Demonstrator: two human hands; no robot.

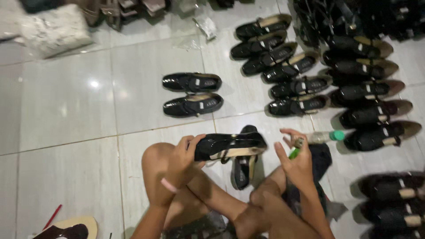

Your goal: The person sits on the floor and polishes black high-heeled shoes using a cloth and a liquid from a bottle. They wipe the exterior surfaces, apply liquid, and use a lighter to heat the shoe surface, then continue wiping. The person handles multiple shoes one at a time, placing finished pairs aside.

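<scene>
My left hand (185, 157) grips the heel end of a glossy black strap shoe (230, 145), held sideways above my knees. Just to the right of the shoe's toe, my right hand (295, 160) holds a small green-tipped tool (294, 153) with the fingers spread. A second black shoe (241, 170) lies on the floor under the held one, between my legs. My bare knees and feet fill the bottom middle of the view.
A pair of black shoes (192, 94) sits on the white tile floor ahead. Rows of several black shoes (305, 84) line the right side and far right. A clear bottle with a green cap (325, 136) lies near my right hand. A white bag (53, 28) rests far left.
</scene>
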